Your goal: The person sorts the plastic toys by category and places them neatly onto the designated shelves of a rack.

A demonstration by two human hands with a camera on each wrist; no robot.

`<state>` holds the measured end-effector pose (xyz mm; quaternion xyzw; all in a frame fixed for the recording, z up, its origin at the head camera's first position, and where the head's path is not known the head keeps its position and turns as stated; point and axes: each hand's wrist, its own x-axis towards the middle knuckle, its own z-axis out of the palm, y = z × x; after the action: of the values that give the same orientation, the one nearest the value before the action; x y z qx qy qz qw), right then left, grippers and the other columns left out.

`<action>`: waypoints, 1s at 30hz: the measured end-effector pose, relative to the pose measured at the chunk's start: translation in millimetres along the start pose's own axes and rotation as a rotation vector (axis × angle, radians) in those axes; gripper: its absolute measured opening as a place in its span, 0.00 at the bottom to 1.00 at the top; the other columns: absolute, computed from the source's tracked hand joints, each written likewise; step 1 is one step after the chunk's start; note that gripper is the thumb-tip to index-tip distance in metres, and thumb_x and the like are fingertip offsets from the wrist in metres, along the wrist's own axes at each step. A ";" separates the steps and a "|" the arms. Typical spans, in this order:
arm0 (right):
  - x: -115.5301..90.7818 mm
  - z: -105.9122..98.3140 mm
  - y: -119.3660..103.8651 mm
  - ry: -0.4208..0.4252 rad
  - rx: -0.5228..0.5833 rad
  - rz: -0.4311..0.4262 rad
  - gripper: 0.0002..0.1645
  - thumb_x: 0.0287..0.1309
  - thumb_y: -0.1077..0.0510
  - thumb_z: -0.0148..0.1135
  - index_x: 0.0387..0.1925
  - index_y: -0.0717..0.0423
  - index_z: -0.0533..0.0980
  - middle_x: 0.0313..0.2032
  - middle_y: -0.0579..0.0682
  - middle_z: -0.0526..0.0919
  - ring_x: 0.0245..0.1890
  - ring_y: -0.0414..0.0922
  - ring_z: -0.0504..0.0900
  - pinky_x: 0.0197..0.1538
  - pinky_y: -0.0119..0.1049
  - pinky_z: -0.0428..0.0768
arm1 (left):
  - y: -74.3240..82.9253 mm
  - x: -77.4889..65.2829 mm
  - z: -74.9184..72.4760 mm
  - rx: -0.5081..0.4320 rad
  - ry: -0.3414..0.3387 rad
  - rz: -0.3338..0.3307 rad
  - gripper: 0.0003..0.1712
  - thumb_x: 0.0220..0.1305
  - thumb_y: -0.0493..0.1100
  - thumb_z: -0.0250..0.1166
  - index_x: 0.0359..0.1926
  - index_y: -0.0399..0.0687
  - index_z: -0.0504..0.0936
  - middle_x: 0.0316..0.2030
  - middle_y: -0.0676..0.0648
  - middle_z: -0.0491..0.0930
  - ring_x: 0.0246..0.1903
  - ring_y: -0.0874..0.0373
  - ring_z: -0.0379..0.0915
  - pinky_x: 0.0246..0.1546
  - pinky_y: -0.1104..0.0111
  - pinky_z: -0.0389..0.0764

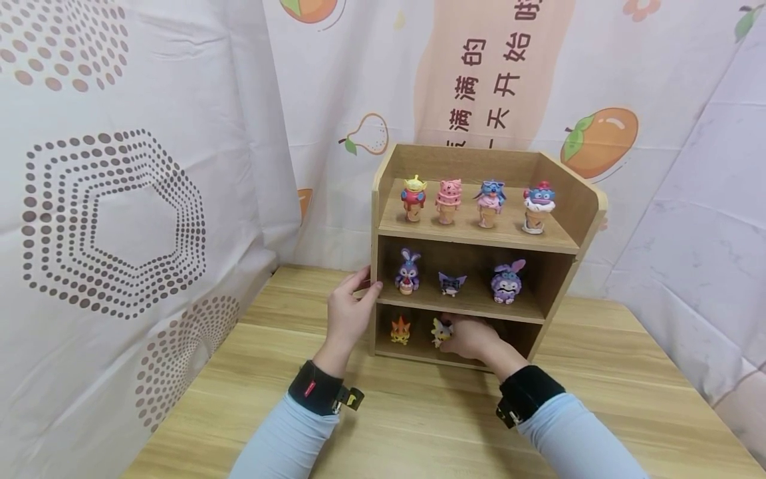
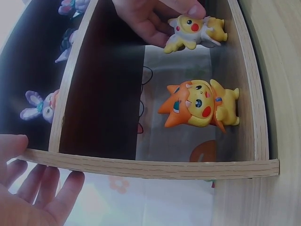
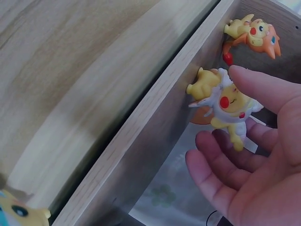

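Observation:
My left hand (image 1: 350,313) grips the left side panel of a wooden display shelf (image 1: 479,236), thumb at the front edge and fingers along the outside. Inside the bottom compartment, my right hand (image 1: 473,336) holds a yellow Pikachu figurine in a white hood (image 3: 230,101) between thumb and fingers. Its feet are at the compartment floor. Left of it stands a Pikachu figurine in an orange hood (image 2: 202,106). Part of another yellow figurine (image 3: 19,207) shows at the corner of the right wrist view; the rest is cut off.
Several ice-cream-cone figurines (image 1: 445,201) stand on the top tier. The middle tier holds a purple rabbit figurine (image 1: 408,273), a small dark-faced figurine (image 1: 451,284) and another purple figurine (image 1: 507,283). A wooden table (image 1: 413,426) bears the shelf; printed curtains (image 1: 335,73) hang behind.

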<state>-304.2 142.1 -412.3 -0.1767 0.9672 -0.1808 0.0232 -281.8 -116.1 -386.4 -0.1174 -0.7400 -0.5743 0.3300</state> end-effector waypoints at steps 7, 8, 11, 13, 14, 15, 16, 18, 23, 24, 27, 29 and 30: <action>-5.1 -4.3 1.3 0.018 0.026 -0.032 0.35 0.53 0.54 0.77 0.62 0.58 0.77 0.58 0.59 0.80 0.56 0.57 0.80 0.57 0.54 0.79 | 0.2 -0.4 0.4 0.008 0.005 0.007 0.23 0.64 0.38 0.73 0.59 0.38 0.83 0.50 0.42 0.85 0.46 0.49 0.84 0.39 0.65 0.88; -5.8 -4.8 1.7 0.018 0.027 -0.035 0.36 0.53 0.54 0.77 0.63 0.58 0.76 0.58 0.59 0.80 0.56 0.57 0.80 0.56 0.54 0.79 | 0.6 -0.5 0.3 0.010 0.006 0.007 0.23 0.64 0.38 0.73 0.59 0.38 0.83 0.50 0.42 0.85 0.46 0.49 0.84 0.39 0.65 0.88; -8.2 -6.8 2.6 0.020 0.028 -0.041 0.38 0.53 0.54 0.76 0.65 0.59 0.75 0.58 0.58 0.80 0.55 0.56 0.80 0.56 0.53 0.80 | 1.1 -0.6 0.1 0.013 0.005 0.006 0.23 0.64 0.38 0.73 0.59 0.38 0.83 0.50 0.42 0.85 0.46 0.49 0.84 0.39 0.65 0.88; -9.6 -7.9 3.5 0.025 0.023 -0.054 0.39 0.53 0.54 0.76 0.66 0.59 0.74 0.59 0.58 0.80 0.53 0.55 0.81 0.54 0.52 0.80 | 1.1 -0.7 0.1 0.013 0.002 0.001 0.23 0.64 0.38 0.72 0.60 0.38 0.83 0.51 0.42 0.85 0.47 0.50 0.84 0.39 0.65 0.88; -10.2 -8.3 4.1 0.033 0.017 -0.063 0.40 0.53 0.54 0.77 0.67 0.59 0.74 0.60 0.57 0.80 0.53 0.54 0.81 0.54 0.52 0.80 | 1.0 -0.7 0.1 0.013 0.001 0.000 0.23 0.64 0.38 0.72 0.60 0.38 0.83 0.51 0.42 0.85 0.47 0.50 0.84 0.39 0.65 0.88; -11.0 -8.8 4.3 0.041 0.014 -0.072 0.41 0.52 0.54 0.77 0.67 0.59 0.73 0.60 0.57 0.79 0.53 0.54 0.81 0.55 0.52 0.80 | 1.0 -0.7 0.1 0.014 -0.001 -0.002 0.23 0.64 0.38 0.72 0.60 0.38 0.83 0.51 0.42 0.85 0.47 0.50 0.84 0.39 0.65 0.88; -12.0 -9.3 4.9 0.050 0.005 -0.083 0.42 0.52 0.54 0.77 0.68 0.59 0.72 0.61 0.58 0.79 0.53 0.55 0.81 0.55 0.52 0.80 | 0.9 -0.8 0.1 0.016 -0.002 -0.003 0.23 0.64 0.38 0.72 0.60 0.38 0.82 0.51 0.42 0.85 0.47 0.50 0.84 0.39 0.66 0.88; -14.5 -10.2 5.5 0.067 -0.014 -0.099 0.45 0.51 0.53 0.78 0.70 0.59 0.70 0.63 0.60 0.77 0.54 0.57 0.80 0.56 0.54 0.80 | 0.8 -0.9 0.3 0.020 -0.001 -0.002 0.23 0.65 0.38 0.72 0.60 0.38 0.82 0.51 0.42 0.85 0.46 0.50 0.84 0.39 0.65 0.88; -23.7 -13.7 7.9 0.095 -0.017 -0.117 0.56 0.51 0.52 0.79 0.75 0.61 0.61 0.69 0.67 0.69 0.62 0.65 0.74 0.63 0.59 0.75 | 1.2 -0.9 0.7 0.018 -0.003 0.000 0.23 0.64 0.38 0.72 0.60 0.38 0.83 0.50 0.42 0.85 0.46 0.49 0.84 0.39 0.65 0.88; -25.8 -14.9 8.5 0.095 -0.008 -0.117 0.57 0.51 0.52 0.79 0.76 0.61 0.59 0.70 0.67 0.67 0.64 0.65 0.73 0.64 0.59 0.74 | 1.4 -0.9 0.7 0.016 -0.004 -0.003 0.23 0.64 0.38 0.72 0.60 0.38 0.83 0.50 0.42 0.85 0.46 0.49 0.84 0.39 0.65 0.88; -31.9 -18.6 9.3 0.089 0.007 -0.128 0.60 0.52 0.52 0.79 0.77 0.63 0.55 0.71 0.68 0.64 0.66 0.66 0.70 0.65 0.60 0.72 | 1.7 -0.8 0.5 0.006 -0.001 -0.006 0.23 0.64 0.38 0.72 0.60 0.38 0.82 0.51 0.42 0.85 0.46 0.49 0.84 0.39 0.66 0.88; -35.5 -20.9 9.3 0.082 0.007 -0.123 0.59 0.53 0.52 0.79 0.77 0.63 0.55 0.71 0.68 0.65 0.66 0.66 0.70 0.65 0.60 0.73 | 1.6 -1.0 0.3 0.003 0.001 -0.004 0.24 0.64 0.38 0.72 0.60 0.38 0.82 0.51 0.42 0.85 0.46 0.49 0.84 0.39 0.66 0.88; -37.4 -22.1 9.4 0.079 0.006 -0.119 0.59 0.53 0.52 0.79 0.77 0.63 0.55 0.70 0.69 0.66 0.65 0.66 0.71 0.65 0.60 0.73 | 1.5 -0.9 0.0 0.001 0.001 -0.002 0.24 0.64 0.38 0.72 0.60 0.38 0.82 0.51 0.42 0.85 0.46 0.49 0.84 0.39 0.66 0.88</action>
<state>-274.7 170.9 -395.8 -0.2265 0.9547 -0.1914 -0.0251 -280.3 -115.4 -385.8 -0.1162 -0.7402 -0.5743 0.3298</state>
